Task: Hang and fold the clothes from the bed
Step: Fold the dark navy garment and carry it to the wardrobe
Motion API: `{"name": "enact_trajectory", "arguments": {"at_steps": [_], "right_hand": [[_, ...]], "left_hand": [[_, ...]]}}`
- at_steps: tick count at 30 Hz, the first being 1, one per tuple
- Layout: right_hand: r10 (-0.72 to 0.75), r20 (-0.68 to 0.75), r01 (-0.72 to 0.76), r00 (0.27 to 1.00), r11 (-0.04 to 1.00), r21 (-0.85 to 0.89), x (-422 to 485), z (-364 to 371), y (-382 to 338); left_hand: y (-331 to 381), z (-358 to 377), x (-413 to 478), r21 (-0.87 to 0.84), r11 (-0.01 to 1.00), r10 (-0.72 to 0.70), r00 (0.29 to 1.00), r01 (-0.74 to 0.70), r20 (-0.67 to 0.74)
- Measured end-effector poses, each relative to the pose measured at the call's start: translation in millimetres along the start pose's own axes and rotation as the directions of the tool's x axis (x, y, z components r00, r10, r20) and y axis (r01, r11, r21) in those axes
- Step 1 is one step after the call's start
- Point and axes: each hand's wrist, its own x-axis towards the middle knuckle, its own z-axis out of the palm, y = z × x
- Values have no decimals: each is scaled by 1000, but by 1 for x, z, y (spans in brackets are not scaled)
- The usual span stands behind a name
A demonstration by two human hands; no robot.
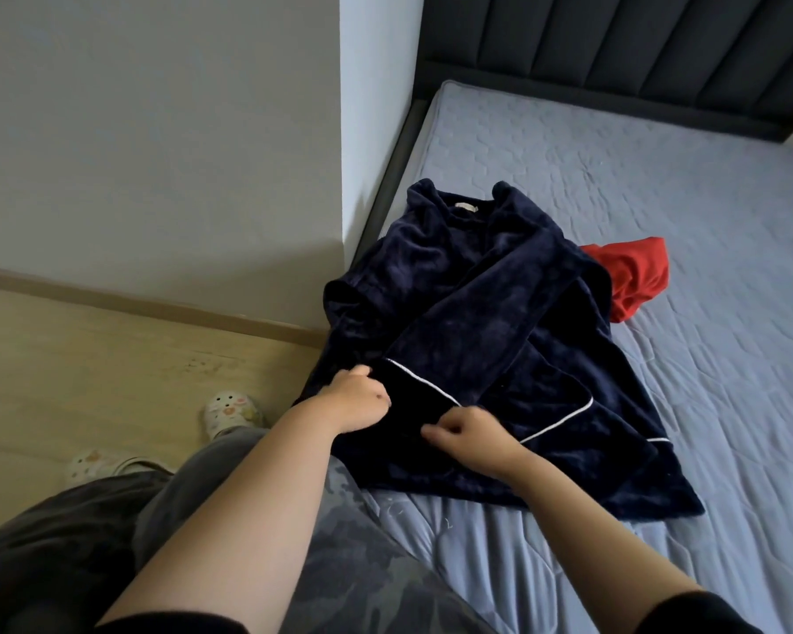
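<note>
A dark navy fleece top (486, 313) with white piping lies spread on the near left part of the bed (706, 199), its collar pointing toward the headboard. One sleeve is folded diagonally across its front. My left hand (358, 398) grips the cuff end of that sleeve at the garment's left edge. My right hand (468, 434) pinches the same cuff just to the right, below the white piping. A red garment (632, 276) lies crumpled on the mattress, partly hidden under the navy top's right side.
The mattress has a light blue quilted cover, with a dark padded headboard (637, 52) at the far end. A white wall corner (344, 130) stands left of the bed. Wooden floor (88, 350) lies at left, where my feet in patterned clogs (230, 411) stand.
</note>
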Motion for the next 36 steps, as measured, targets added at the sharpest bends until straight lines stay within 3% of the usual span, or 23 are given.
{"name": "enact_trajectory", "arguments": {"at_steps": [2, 4, 6, 9, 11, 13, 15, 17, 19, 21, 28, 31, 34, 36], "right_hand": [[179, -329, -112, 927, 971, 212, 10, -3, 9], [361, -487, -174, 795, 906, 387, 18, -10, 18], [519, -376, -227, 767, 769, 598, 28, -17, 20], [558, -185, -305, 809, 667, 680, 42, -18, 27], [541, -100, -334, 835, 642, 690, 49, -23, 32], [538, -42, -343, 842, 594, 728, 55, -32, 39], [555, -82, -300, 828, 562, 771, 63, -42, 46], [604, -210, -193, 769, 533, 824, 73, -53, 53], [656, -290, -118, 697, 504, 855, 86, -66, 60], [696, -281, -98, 660, 451, 887, 102, -80, 67], [704, -209, -65, 679, 341, 938, 160, -133, 93], [728, -173, -91, 663, 308, 947, 175, -147, 101], [752, -254, -187, 609, 446, 875, 187, -154, 108], [753, -293, -188, 589, 481, 856, 195, -164, 111]], "left_hand": [[4, -2, 3, -179, 984, -5, 984, -27, -177], [9, -4, 6, -294, 956, -84, 943, -15, -321], [11, -4, 8, -394, 917, -167, 958, 63, -235], [11, -1, 13, -280, 947, -192, 977, 160, -92], [12, 0, 19, -153, 973, -190, 974, 170, -125], [16, 0, 26, -74, 993, -106, 961, 90, -253], [22, -1, 35, -132, 991, -63, 926, 15, -371], [27, -1, 46, -207, 977, -47, 900, -49, -433], [31, 0, 58, -199, 973, 14, 896, -114, -444], [35, 1, 72, -209, 963, 64, 896, -171, -440], [67, -28, 130, -380, 895, 13, 868, -232, -497], [93, -41, 164, -478, 859, -22, 918, -185, -395], [124, -47, 196, -502, 863, -94, 958, -56, -270], [142, -48, 212, -487, 872, -158, 965, 37, -208]]}}
